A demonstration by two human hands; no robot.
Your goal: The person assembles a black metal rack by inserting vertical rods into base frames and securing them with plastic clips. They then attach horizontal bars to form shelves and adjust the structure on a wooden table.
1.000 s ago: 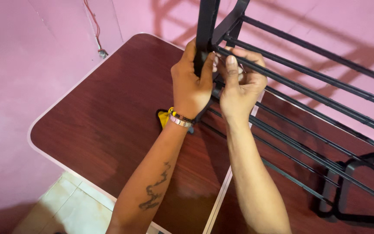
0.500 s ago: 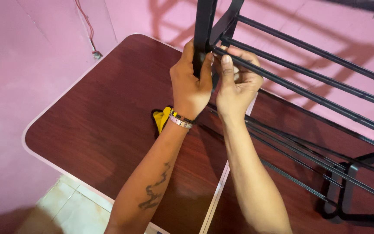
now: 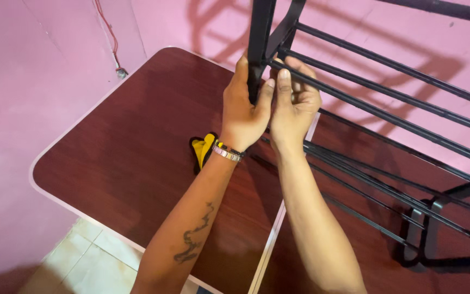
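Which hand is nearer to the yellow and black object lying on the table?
Left. The left hand grips the black post just above the yellow and black object; the right hand is farther right.

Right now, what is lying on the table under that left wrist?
A yellow and black object lies on the dark red table, partly covered by the left hand and wrist, so its full shape cannot be seen.

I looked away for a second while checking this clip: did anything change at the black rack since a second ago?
Barely anything. The left hand still grips the black metal rack's upright post, and the right hand stays against the rack's top rail. The yellow-and-black tool lies unmoved on the dark red wooden table.
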